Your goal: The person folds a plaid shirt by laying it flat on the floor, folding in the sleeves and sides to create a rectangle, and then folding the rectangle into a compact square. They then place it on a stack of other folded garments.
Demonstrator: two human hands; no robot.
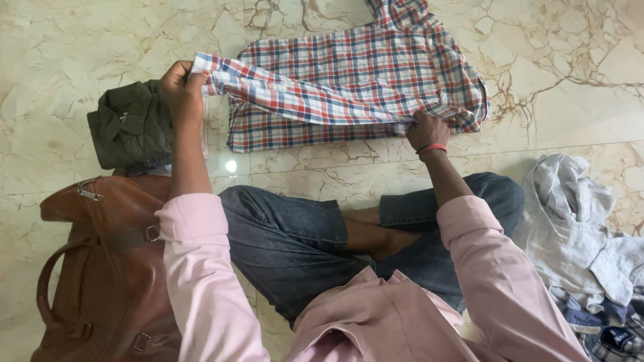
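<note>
Marble floor [80, 40]: both hands, left [181, 84] and right [426, 129], grip one plaid shirt [355, 80].

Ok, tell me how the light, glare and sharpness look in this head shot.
Head view: soft, even light with only faint shadows; one small bright glare spot on the glossy marble floor below the checked shirt. The left hand, right hand and shirt are fairly sharp; the brown leather bag and pink sleeves at the bottom edge look softer. The wide lens stretches the edges a little.
</note>
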